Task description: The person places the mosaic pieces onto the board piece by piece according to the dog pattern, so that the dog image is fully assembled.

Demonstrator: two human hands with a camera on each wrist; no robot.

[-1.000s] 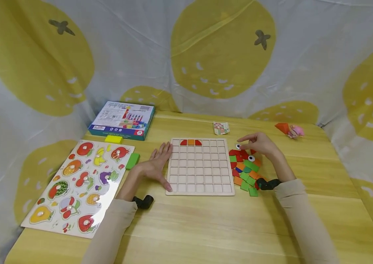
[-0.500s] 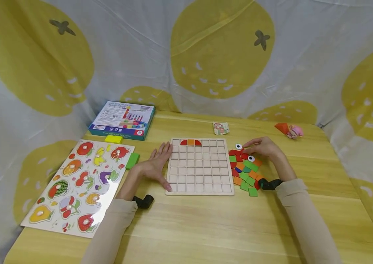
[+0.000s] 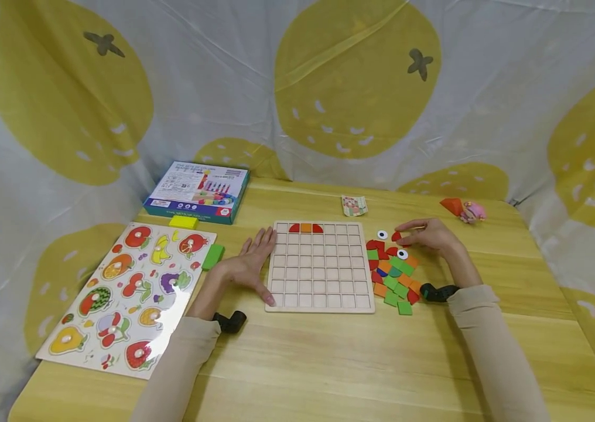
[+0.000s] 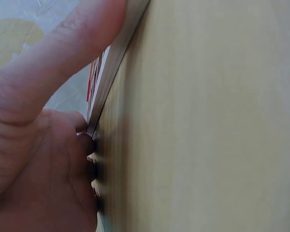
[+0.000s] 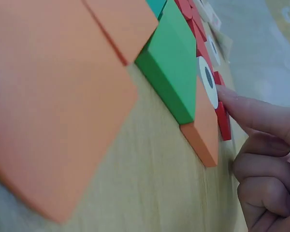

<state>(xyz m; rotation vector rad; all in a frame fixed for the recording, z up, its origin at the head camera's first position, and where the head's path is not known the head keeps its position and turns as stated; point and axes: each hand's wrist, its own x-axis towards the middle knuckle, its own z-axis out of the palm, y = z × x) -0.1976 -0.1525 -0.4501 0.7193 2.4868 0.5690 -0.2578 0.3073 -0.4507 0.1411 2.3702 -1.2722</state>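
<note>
A square wooden grid board (image 3: 321, 312) lies mid-table, with two red curved tiles and an orange square tile (image 3: 305, 227) in its top row. My left hand (image 3: 247, 266) rests along its left side, fingers spread, the thumb at the near left corner. In the left wrist view the thumb (image 4: 63, 53) lies against the board's edge (image 4: 113, 60). My right hand (image 3: 429, 234) pinches a small red curved tile (image 3: 396, 236) between thumb and forefinger at the far right of a tile pile. White eye discs (image 3: 382, 234) lie close by; a green tile (image 5: 169, 67) shows in the right wrist view.
Left of the board lies a fruit peg puzzle (image 3: 129, 293), with a green block (image 3: 213, 257) and a yellow block (image 3: 184, 222) at its edges. A boxed toy (image 3: 197, 190) stands behind. A picture card (image 3: 354, 206), a red block (image 3: 451, 206) and a pink figurine (image 3: 473, 212) are farther back.
My right hand has come down to the top of the pile, then drawn slightly right with a red curved tile between its fingertips. The left hand has stayed at the board.
</note>
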